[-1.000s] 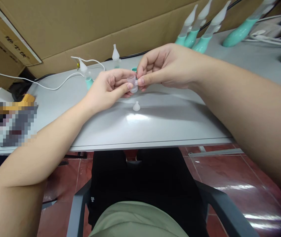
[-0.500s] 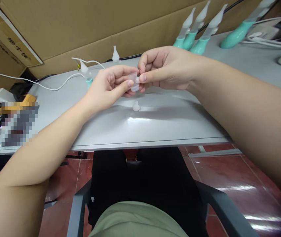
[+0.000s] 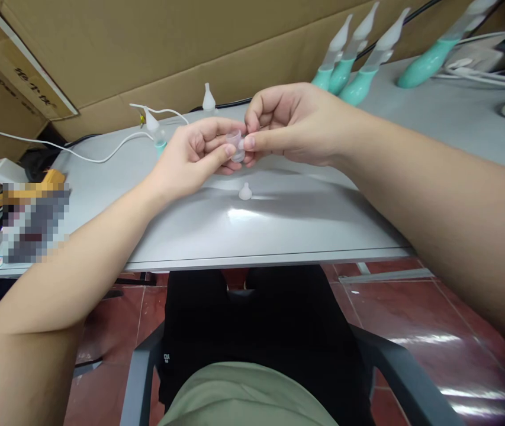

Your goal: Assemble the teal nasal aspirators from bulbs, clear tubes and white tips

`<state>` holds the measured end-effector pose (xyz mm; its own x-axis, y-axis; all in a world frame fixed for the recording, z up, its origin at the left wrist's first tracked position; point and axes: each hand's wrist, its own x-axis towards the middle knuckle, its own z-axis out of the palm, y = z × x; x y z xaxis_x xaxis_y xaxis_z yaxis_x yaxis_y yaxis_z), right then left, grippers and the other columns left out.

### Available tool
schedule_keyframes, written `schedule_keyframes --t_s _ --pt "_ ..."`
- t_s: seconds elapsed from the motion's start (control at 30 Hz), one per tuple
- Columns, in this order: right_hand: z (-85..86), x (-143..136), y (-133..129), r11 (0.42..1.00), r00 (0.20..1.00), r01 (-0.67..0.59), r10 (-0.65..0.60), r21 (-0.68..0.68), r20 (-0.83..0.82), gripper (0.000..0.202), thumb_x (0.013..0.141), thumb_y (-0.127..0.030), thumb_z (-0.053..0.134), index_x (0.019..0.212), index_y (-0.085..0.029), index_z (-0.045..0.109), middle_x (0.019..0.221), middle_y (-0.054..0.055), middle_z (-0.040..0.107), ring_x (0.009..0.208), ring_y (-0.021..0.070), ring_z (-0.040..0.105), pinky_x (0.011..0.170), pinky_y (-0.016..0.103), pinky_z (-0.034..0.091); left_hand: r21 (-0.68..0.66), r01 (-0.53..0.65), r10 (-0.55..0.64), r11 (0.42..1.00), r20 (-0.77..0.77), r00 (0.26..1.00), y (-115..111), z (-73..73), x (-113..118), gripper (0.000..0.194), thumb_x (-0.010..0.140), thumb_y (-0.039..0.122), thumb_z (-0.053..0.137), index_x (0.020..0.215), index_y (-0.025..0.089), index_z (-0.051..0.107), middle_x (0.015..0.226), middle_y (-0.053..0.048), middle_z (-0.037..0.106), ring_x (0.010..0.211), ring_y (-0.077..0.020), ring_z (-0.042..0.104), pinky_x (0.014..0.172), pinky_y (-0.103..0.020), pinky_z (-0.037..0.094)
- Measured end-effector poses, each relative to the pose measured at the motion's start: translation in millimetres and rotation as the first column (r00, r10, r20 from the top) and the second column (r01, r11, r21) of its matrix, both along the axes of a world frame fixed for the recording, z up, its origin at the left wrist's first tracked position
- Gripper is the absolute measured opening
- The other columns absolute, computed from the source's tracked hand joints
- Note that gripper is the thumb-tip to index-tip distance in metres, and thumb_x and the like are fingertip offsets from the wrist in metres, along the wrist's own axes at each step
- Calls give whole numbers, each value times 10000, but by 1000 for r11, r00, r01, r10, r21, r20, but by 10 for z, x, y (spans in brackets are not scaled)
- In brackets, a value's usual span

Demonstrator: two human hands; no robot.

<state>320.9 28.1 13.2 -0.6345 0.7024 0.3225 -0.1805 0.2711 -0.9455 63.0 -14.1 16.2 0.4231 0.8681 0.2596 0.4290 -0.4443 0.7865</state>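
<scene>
Between thumb and fingers, my left hand [image 3: 203, 148] holds a small clear plastic cup [image 3: 235, 152] above the table. My right hand [image 3: 288, 124] is closed, its thumb and fingers pinching a small whitish piece [image 3: 242, 144] against the cup's side. Whether that piece is part of the cup I cannot tell. Below the hands, a small white soft tip [image 3: 245, 191] stands upright on the table. Behind them is a longer white nozzle [image 3: 209, 97]. A teal-and-clear nasal aspirator [image 3: 152, 124] with a white nozzle stands left of my left hand, partly hidden by it.
Several teal aspirators [image 3: 361, 80] with white nozzles stand at the back right, another [image 3: 434, 62] farther right. A white cable [image 3: 105, 157] crosses the table's left side towards a white adapter [image 3: 6, 171]. Cardboard [image 3: 145, 47] walls the back. The grey table's front edge [image 3: 256, 262] lies before my lap.
Both hands have shifted slightly left with the cup. The cup has tilted a little, so its open rim shows more clearly. The tip on the table stays in place.
</scene>
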Motion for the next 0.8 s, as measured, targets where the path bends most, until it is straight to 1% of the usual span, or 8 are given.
schedule_keyframes --t_s 0.13,0.23,0.3,0.4,0.57,0.67,0.73,0.8 --pt "58 -7 -35 999 998 51 -51 -14 -39 410 989 -192 1144 1035 -186 737 934 15 874 825 169 876 775 262 770 78 -28 26 997 31 999 18 13 -3 318 1296 500 782 1534 290 757 1344 -74 934 1309 -335 998 1180 -587 837" --pt "106 -15 -67 995 991 100 -100 4 -86 475 908 -264 1203 1107 -205 776 990 26 875 866 205 891 760 294 775 126 -64 55 990 80 995 -37 45 37 424 1292 571 769 1595 280 713 1384 -120 944 1298 -329 989 1168 -570 833" --pt "119 -20 -78 993 988 118 -115 28 -105 479 864 -278 1221 1122 -216 822 1018 17 860 868 203 879 768 309 780 109 -78 69 991 84 994 -77 62 66 463 1287 574 771 1641 297 659 1366 -112 957 1284 -308 985 1152 -538 831" --pt "102 -37 -78 989 986 136 -131 52 -100 396 858 -245 1202 1120 -215 905 999 9 860 837 184 849 794 316 782 56 -77 73 995 71 995 -101 74 88 503 1279 563 784 1679 336 580 1285 -64 966 1269 -285 986 1119 -495 828" --pt "44 -105 -93 996 981 88 -87 -3 -175 380 825 -234 1227 1090 -215 956 950 7 911 822 193 840 846 363 783 23 -41 39 999 104 994 -97 106 88 556 1264 537 825 1693 345 528 1217 -48 975 1264 -274 979 1117 -474 821" --pt "36 -159 -110 998 973 64 -57 23 -224 412 832 -324 1267 1072 -232 946 907 -11 895 824 190 828 835 362 757 24 -37 34 999 119 992 -116 155 87 577 1271 577 807 1715 338 526 1208 -42 974 1264 -286 970 1116 -511 823" --pt "40 -186 -118 997 971 65 -52 49 -234 476 849 -449 1282 1083 -231 930 904 -19 892 814 184 832 834 360 753 36 -54 50 998 102 994 -123 187 89 631 1268 649 798 1749 349 519 1219 -43 971 1282 -293 960 1118 -523 821" --pt "46 -198 -126 997 970 61 -47 53 -237 583 818 -575 1296 1100 -226 922 929 -14 904 813 190 850 839 371 764 67 -76 70 995 82 994 -111 203 98 678 1264 689 789 1781 351 511 1221 -51 968 1282 -299 960 1097 -512 815"
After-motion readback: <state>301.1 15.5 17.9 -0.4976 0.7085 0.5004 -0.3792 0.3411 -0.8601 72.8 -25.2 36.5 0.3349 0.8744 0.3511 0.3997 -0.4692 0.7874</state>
